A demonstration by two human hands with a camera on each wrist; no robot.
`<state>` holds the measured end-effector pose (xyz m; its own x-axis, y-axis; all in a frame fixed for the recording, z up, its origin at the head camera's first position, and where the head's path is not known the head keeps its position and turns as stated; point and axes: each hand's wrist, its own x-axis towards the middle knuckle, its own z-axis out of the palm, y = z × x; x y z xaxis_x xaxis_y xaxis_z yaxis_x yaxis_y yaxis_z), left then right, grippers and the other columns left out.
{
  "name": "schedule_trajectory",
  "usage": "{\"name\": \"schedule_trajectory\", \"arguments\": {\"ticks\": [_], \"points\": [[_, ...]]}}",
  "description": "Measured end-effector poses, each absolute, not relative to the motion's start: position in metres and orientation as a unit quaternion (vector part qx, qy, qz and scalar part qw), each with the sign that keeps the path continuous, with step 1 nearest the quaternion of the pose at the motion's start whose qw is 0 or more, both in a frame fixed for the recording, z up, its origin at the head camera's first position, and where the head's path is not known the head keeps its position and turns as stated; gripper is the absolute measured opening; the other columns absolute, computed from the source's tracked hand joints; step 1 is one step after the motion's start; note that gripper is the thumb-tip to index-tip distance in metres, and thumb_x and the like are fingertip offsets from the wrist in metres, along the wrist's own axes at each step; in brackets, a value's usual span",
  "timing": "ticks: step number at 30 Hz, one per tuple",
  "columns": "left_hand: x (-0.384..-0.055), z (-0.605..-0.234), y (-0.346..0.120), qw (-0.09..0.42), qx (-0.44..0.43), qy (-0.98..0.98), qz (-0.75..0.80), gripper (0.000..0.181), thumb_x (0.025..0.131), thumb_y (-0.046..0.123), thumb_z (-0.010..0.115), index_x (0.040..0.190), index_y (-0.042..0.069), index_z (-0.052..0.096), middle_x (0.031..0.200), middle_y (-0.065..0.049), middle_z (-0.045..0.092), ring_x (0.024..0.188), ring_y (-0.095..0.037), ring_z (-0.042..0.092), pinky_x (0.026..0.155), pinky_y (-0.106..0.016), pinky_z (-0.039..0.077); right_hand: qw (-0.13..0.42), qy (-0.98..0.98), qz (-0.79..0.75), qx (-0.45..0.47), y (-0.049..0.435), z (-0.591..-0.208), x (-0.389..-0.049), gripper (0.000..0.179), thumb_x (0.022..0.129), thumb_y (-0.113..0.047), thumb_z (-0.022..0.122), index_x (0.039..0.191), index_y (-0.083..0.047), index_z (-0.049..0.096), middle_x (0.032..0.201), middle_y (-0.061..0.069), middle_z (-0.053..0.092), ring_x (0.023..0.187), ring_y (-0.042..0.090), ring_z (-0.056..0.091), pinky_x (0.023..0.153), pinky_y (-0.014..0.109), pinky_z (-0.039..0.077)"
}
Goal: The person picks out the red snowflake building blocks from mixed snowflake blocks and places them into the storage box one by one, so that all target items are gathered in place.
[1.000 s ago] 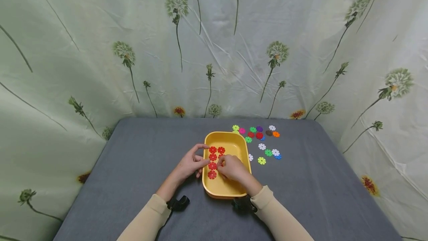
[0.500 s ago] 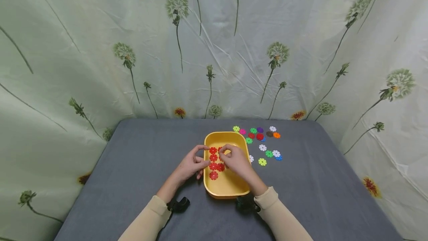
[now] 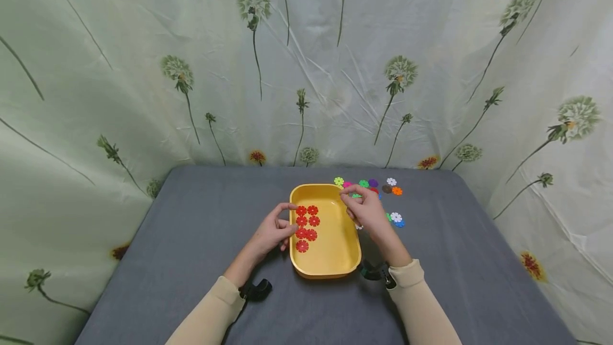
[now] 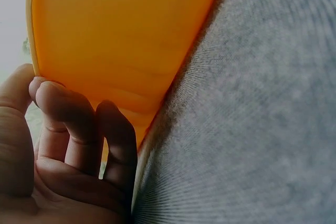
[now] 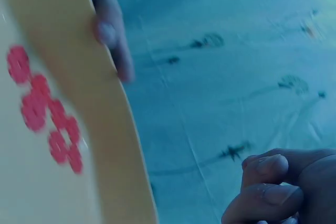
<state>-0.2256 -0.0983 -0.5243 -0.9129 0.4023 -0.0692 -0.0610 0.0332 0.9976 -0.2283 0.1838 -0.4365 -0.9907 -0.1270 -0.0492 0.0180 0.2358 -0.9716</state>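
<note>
A yellow tray (image 3: 335, 252) stands on the grey table. Along its left side, several red flower-shaped discs (image 3: 302, 246) lie flat in two columns, the left one longer. My left hand (image 3: 268, 234) grips the tray's left rim, with the thumb and index finger over the edge. In the left wrist view, its other fingers (image 4: 118, 129) press against the tray's outer wall. My right hand (image 3: 371, 214) hovers over the tray's right rim, fingers loosely curled. Nothing shows between its thumb and fingers in the right wrist view, where the red discs (image 5: 34, 110) are also visible.
Loose flower discs in many colours lie right of the tray, including an orange disc (image 3: 397, 191) and a white disc (image 3: 396, 217); my right hand hides some. A floral curtain (image 3: 330, 68) hangs behind the grey table (image 3: 215, 201).
My right hand has left a red disc beside the left column, risen off the discs and moved right to the tray's right rim. My left hand keeps its grip on the tray.
</note>
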Motion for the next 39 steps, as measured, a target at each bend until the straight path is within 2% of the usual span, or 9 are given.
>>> {"name": "schedule_trajectory", "arguments": {"ticks": [9, 13, 18, 28, 39], "points": [[-0.227, -0.526, -0.098, 0.171, 0.119, 0.702, 0.681, 0.059, 0.101, 0.011, 0.070, 0.152, 0.009, 0.042, 0.063, 0.004, 0.059, 0.049, -0.011, 0.052, 0.048, -0.024, 0.049, 0.017, 0.825, -0.564, 0.015, 0.241, -0.451, -0.268, 0.040, 0.105, -0.024, 0.064, 0.138, -0.001, 0.060, 0.059, -0.005, 0.055, 0.045, 0.008, 0.037, 0.046, 0.025, 0.034], [-0.226, -0.527, -0.100, 0.171, 0.119, 0.705, 0.678, 0.058, 0.102, 0.011, 0.069, 0.152, 0.010, 0.042, 0.064, 0.003, 0.060, 0.050, -0.011, 0.052, 0.048, -0.024, 0.050, 0.016, 0.848, -0.529, 0.034, 0.251, -0.465, -0.286, 0.043, 0.105, -0.023, 0.063, 0.143, -0.003, 0.061, 0.061, -0.001, 0.059, 0.044, 0.009, 0.037, 0.045, 0.025, 0.035], [-0.228, -0.528, -0.100, 0.161, 0.121, 0.707, 0.678, 0.054, 0.104, 0.014, 0.067, 0.152, 0.012, 0.043, 0.065, 0.003, 0.060, 0.050, -0.011, 0.052, 0.048, -0.024, 0.049, 0.035, 0.865, -0.499, 0.034, 0.253, -0.481, -0.302, 0.042, 0.103, -0.020, 0.064, 0.142, -0.003, 0.062, 0.062, 0.005, 0.058, 0.043, 0.011, 0.040, 0.046, 0.027, 0.039], [-0.227, -0.531, -0.099, 0.165, 0.127, 0.702, 0.681, 0.056, 0.105, 0.017, 0.068, 0.153, 0.009, 0.041, 0.065, 0.002, 0.059, 0.047, -0.011, 0.050, 0.047, -0.024, 0.048, 0.099, 0.891, -0.441, 0.052, 0.253, -0.505, -0.318, 0.044, 0.104, -0.017, 0.063, 0.146, -0.006, 0.062, 0.058, 0.002, 0.058, 0.044, 0.012, 0.045, 0.047, 0.025, 0.043], [-0.227, -0.525, -0.099, 0.171, 0.114, 0.703, 0.681, 0.055, 0.105, 0.014, 0.065, 0.154, 0.009, 0.040, 0.065, 0.003, 0.059, 0.047, -0.012, 0.050, 0.047, -0.024, 0.047, 0.100, 0.891, -0.440, 0.049, 0.254, -0.508, -0.324, 0.048, 0.106, -0.019, 0.061, 0.154, -0.012, 0.057, 0.057, 0.001, 0.059, 0.042, 0.010, 0.044, 0.045, 0.024, 0.041]]}}
